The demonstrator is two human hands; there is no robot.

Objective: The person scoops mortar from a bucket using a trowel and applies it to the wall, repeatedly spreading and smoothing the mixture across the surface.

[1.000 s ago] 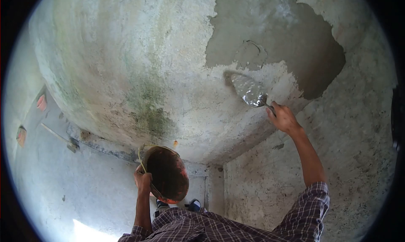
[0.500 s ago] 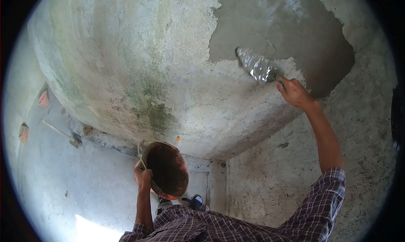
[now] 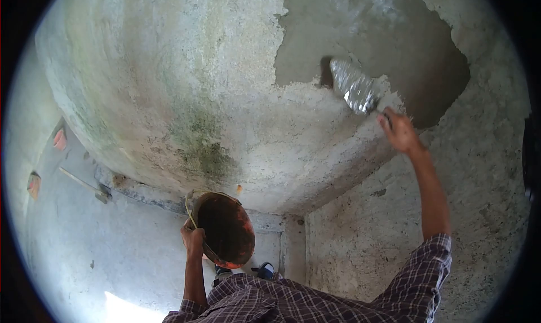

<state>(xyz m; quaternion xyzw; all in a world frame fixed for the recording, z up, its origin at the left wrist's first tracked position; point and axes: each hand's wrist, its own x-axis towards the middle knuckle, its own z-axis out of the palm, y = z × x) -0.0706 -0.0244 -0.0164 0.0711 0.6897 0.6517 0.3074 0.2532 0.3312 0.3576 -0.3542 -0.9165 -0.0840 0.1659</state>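
My right hand [image 3: 401, 131] is closed around the handle of a trowel [image 3: 354, 86], whose shiny blade is smeared by motion. The blade is at the lower edge of a patch of wet grey mortar [image 3: 417, 58] on the rough wall [image 3: 253, 120], casting a shadow beside it. My left hand [image 3: 193, 238] grips the rim of a mortar-stained orange bucket [image 3: 248, 233] and holds it tilted, its dark mouth facing up. A thin pale bucket handle [image 3: 190, 207] rises by the hand. The bucket's contents are too dark to make out.
A second rough wall [image 3: 372, 233] meets the first at a corner on the right. On the floor [image 3: 135, 238] at left lie a long-handled tool [image 3: 84, 183], a reddish block [image 3: 60, 139] and another brick-like piece [image 3: 34, 185]. My sandalled foot [image 3: 265, 270] shows below the bucket.
The trowel has shifted slightly right and its blade has turned, with a wider shadow beside it. My right hand has moved a little down and right. The bucket stays held.
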